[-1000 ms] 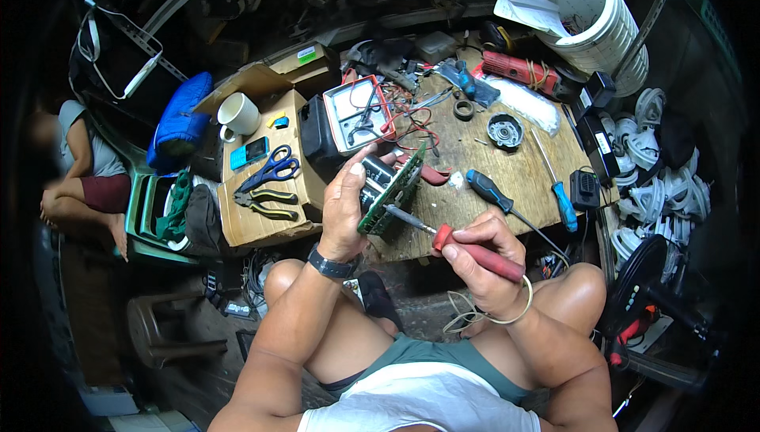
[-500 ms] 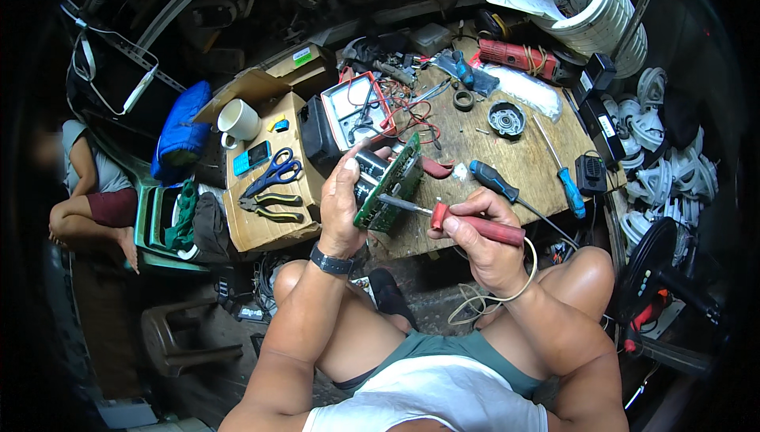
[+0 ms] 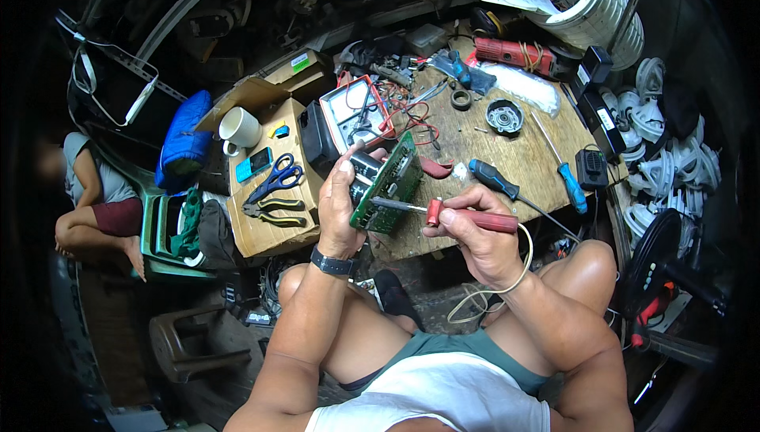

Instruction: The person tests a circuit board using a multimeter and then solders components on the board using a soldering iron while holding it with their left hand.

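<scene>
My left hand (image 3: 340,206) grips a green circuit board (image 3: 388,194) with large black capacitors, holding it tilted on edge above the front of the wooden tabletop (image 3: 514,163). My right hand (image 3: 471,238) is closed round the red handle of a soldering iron (image 3: 487,220), whose metal shaft reaches left to the face of the board; whether the tip touches it, I cannot tell exactly. A pale cord loops down from the handle past my wrist. Beyond the board lie a dark red curved item (image 3: 434,168) and a black-and-blue screwdriver (image 3: 492,178).
Cardboard (image 3: 261,241) holds scissors, pliers, a mug and a phone. A red-rimmed tray (image 3: 332,114), loose leads, a red power tool (image 3: 507,52) and a bucket (image 3: 617,36) are behind. White plastic parts (image 3: 645,171) and a fan stand right. A seated person (image 3: 103,194) is at left.
My hands and the board have shifted slightly within the view, along with the whole scene. The red handle has become a little more level; both hands keep their grips.
</scene>
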### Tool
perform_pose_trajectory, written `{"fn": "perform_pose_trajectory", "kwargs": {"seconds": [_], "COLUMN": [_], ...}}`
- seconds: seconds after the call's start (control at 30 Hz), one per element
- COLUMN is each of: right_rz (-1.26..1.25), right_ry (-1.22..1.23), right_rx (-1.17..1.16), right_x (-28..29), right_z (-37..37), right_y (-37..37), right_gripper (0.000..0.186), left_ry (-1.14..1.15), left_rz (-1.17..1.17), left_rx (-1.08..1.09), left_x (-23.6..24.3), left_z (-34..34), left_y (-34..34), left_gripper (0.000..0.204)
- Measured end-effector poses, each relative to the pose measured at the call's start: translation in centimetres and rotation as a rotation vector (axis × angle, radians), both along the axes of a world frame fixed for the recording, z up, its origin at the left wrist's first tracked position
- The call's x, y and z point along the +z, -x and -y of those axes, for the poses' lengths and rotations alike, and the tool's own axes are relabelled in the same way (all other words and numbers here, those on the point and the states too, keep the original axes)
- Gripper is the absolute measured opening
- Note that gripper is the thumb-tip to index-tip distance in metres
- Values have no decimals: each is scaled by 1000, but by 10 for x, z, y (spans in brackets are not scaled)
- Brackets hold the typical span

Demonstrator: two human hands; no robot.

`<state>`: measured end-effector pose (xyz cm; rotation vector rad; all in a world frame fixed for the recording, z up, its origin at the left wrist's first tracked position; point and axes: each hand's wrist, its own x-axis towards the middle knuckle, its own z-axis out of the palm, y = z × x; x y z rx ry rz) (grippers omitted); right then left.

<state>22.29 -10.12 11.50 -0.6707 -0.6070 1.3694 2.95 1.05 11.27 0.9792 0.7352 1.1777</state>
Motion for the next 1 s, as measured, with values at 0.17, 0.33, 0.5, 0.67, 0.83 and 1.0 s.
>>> {"fn": "perform_pose_trajectory", "kwargs": {"seconds": [0.17,0.33,0.5,0.67,0.83,1.0], "right_rz": [41,-1,0,43,107,122], "right_ry": [12,8,10,42,-34,0], "right_rx": [17,5,19,57,38,60], "right_x": [-4,-3,-5,-3,-7,-7], "right_z": [-1,-5,-10,-14,-19,-27], "right_y": [1,2,5,5,9,6], "right_gripper": [14,15,15,17,20,21], "left_ry": [1,20,26,1,69,88], "left_rz": [22,28,168,84,88,97], "left_rx": [-10,-2,-8,-39,-32,-33], "left_x": [-4,-6,-11,-6,-6,-5], "left_z": [-3,-5,-7,-9,-16,-20], "left_y": [2,4,6,11,17,19], "left_gripper": [64,69,70,61,53,47]}}
